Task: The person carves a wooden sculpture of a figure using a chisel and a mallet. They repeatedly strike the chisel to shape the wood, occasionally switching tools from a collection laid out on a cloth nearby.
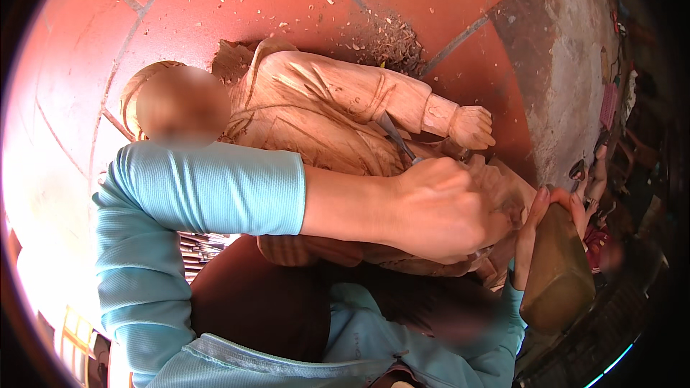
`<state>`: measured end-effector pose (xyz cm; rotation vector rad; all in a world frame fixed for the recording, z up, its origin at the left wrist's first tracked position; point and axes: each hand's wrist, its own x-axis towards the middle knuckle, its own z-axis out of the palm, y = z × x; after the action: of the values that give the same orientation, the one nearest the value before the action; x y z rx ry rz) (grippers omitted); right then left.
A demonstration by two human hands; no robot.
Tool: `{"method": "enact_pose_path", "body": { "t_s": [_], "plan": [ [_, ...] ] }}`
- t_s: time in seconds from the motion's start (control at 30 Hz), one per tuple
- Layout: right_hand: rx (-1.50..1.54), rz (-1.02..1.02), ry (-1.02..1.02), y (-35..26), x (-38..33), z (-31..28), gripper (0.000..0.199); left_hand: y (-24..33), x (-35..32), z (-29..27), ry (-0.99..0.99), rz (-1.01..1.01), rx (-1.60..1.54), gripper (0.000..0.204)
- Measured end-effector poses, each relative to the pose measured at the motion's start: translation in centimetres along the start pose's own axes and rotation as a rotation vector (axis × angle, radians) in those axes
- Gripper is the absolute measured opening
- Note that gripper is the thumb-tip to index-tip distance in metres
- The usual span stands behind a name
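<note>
A carved wooden figure [309, 111] lies on its back across the floor, its head to the left and its carved fist [471, 128] to the right. My left forearm crosses over the figure. My left hand [449, 205] is closed around a chisel [394, 135], its handle mostly hidden in the fist. The metal blade points up and left, its tip at the carved body just below the sleeve. At the right, my right hand [539, 215] is closed on a wooden mallet [559, 276], whose block-shaped head is apart from the chisel.
Wood shavings [392, 43] lie heaped beyond the figure on red floor tiles [237, 0]. A grey concrete patch [568, 79] runs along the right. Several slim tools [201, 251] lie in a row at lower left, partly behind my sleeve. Clutter stands in shadow at far right.
</note>
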<state>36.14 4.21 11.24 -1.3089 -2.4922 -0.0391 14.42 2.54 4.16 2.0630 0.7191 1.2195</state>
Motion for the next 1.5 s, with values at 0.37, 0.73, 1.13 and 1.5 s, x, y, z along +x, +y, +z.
{"method": "enact_pose_path", "body": {
  "t_s": [0.37,0.73,1.13,1.5],
  "plan": [
    [0.059,0.015,0.181,0.0,-0.3,-0.1,0.036,-1.6,0.5,-1.0,0.146,-0.058,-0.138,0.022],
    [-0.08,-0.132,0.105,1.1,-0.3,0.8,0.05,0.0,0.0,0.4,0.117,-0.035,0.014,0.016],
    [-0.006,0.058,0.214,0.0,0.7,-0.3,0.033,-2.0,1.0,-1.6,-0.01,-0.038,-0.08,0.017],
    [-0.126,-0.062,0.079,-0.2,1.4,0.4,0.049,-2.4,0.8,-0.7,0.119,-0.029,-0.024,0.032]
  ]
}}
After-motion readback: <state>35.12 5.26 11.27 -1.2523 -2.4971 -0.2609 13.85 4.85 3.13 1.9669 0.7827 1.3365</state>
